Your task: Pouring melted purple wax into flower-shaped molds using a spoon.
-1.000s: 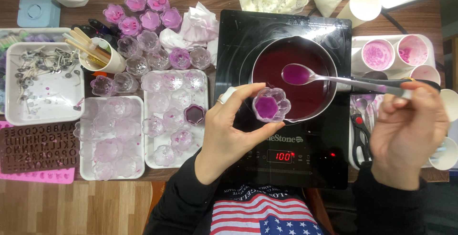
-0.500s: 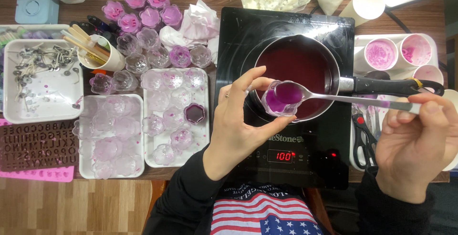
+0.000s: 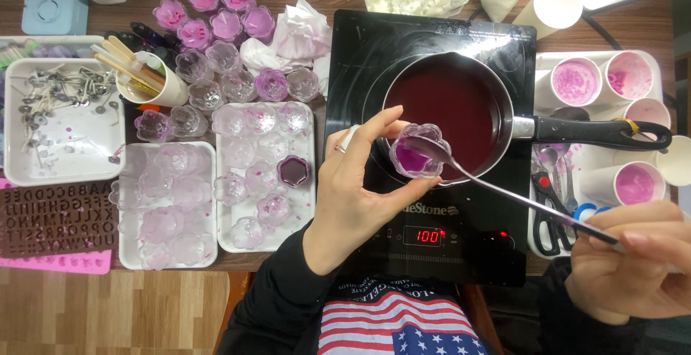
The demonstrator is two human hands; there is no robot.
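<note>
Left hand (image 3: 353,196) holds small clear flower-shaped cup (image 3: 419,150) over front rim of saucepan (image 3: 450,114) on black induction hob (image 3: 432,153); fingers curled, pinching cup between thumb and fingertips. Cup upright, purple liquid inside. Right hand (image 3: 633,258) pinches end of long metal spoon (image 3: 504,193); spoon's long axis runs from lower right up-left, bowl resting in cup mouth. Left hand nearer cup. White trays (image 3: 216,250) of clear moulds lie left on bench.
</note>
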